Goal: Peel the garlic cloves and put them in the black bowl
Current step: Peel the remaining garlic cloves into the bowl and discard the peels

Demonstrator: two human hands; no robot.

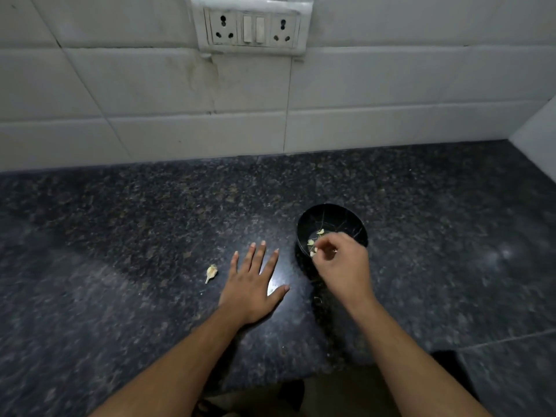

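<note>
Lying flat left hand (254, 284), garlic scrap (211, 272) beside, right hand (343, 263) curled over black bowl (331, 216)

Dim, glare patch on countertop (275, 284), soft blur, wide-angle bending

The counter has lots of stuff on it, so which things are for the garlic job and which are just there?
For the job:
black bowl
peeled cloves inside it
garlic piece left of the bowl
left hand, flat on the counter
right hand, fingers curled over the bowl

Just there:
wall socket panel
white tiles
</note>
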